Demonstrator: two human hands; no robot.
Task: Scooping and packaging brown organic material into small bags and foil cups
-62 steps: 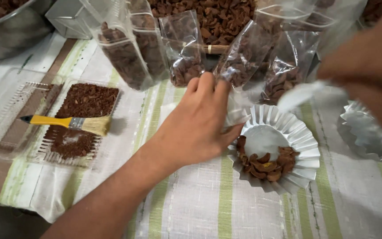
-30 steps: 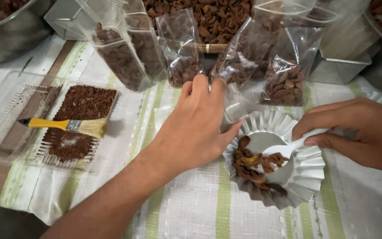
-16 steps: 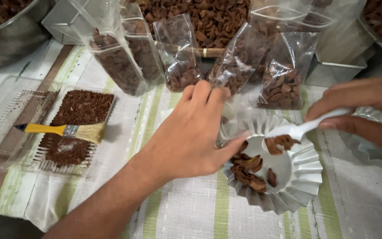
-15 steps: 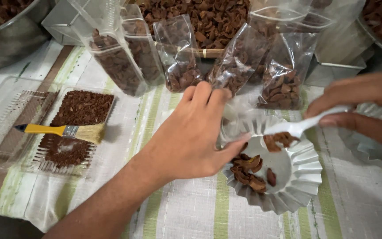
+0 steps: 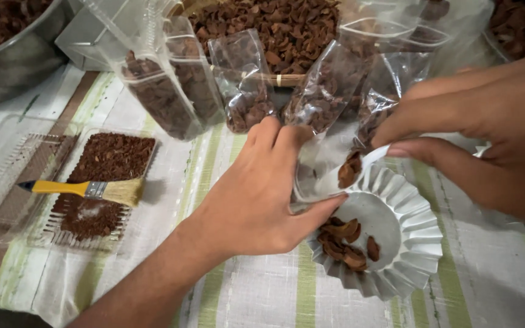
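Below the camera, two bare hands work over a fluted metal dish [image 5: 396,243] on a green-striped cloth [image 5: 262,297]. The left hand [image 5: 256,200] rests just left of the dish, thumb and fingers pinched on the mouth of a clear plastic bag [image 5: 326,164] and holding it open above the dish's back rim. The right hand [image 5: 487,133] comes in from the right of the dish, fingers closed on the handle of a white spoon [image 5: 350,173] whose bowl, loaded with brown dried chips [image 5: 349,170], sits at the bag's mouth. More chips [image 5: 344,237] lie in the left half of the dish.

The bag looks thin, limp and slippery; it would likely collapse unless held at the rim, where the left hand has it. The chips seem light, dry and brittle, better scooped than squeezed. The dish looks light and thin-walled, so it may slide if nudged.

Behind the dish stand several filled bags [image 5: 171,91] and a basket [image 5: 274,30] of chips. Well left of the dish, a yellow-handled brush [image 5: 86,189] lies across a clear tray [image 5: 101,182] of brown crumbs. A steel bowl [image 5: 13,54] sits far back left.
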